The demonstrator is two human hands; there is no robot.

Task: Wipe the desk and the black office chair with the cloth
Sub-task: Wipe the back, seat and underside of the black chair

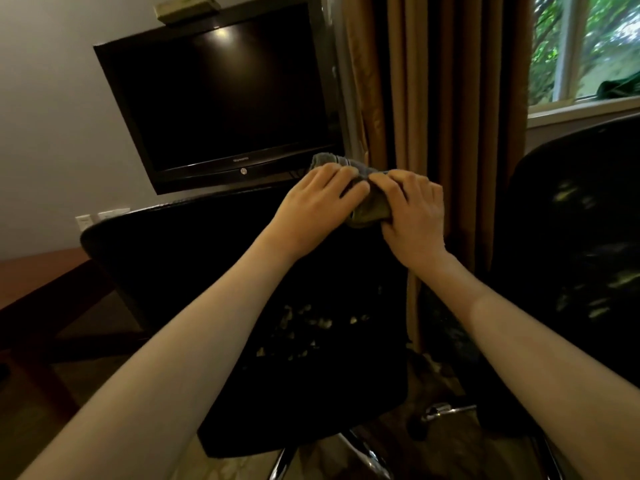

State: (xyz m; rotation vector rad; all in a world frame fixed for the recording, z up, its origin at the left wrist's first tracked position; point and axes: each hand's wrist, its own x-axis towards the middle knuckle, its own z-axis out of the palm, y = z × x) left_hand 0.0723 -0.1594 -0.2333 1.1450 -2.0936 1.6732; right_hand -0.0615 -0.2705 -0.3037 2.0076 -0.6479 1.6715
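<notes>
A bunched grey-green cloth (367,206) is held between both hands above the top edge of the black office chair (194,271) backrest. My left hand (318,202) lies on the cloth's left side, fingers curled over it. On the cloth's right side my right hand (415,209) grips it with bent fingers. The chair's worn seat, with pale flaking patches, sits below my forearms. The brown wooden desk (38,275) shows at the left, behind the chair.
A black television (221,105) stands behind the chair against the wall. Brown curtains (450,98) hang at the right by a window. A second black chair (581,254) stands at the far right. The chrome chair base (363,452) is on the floor.
</notes>
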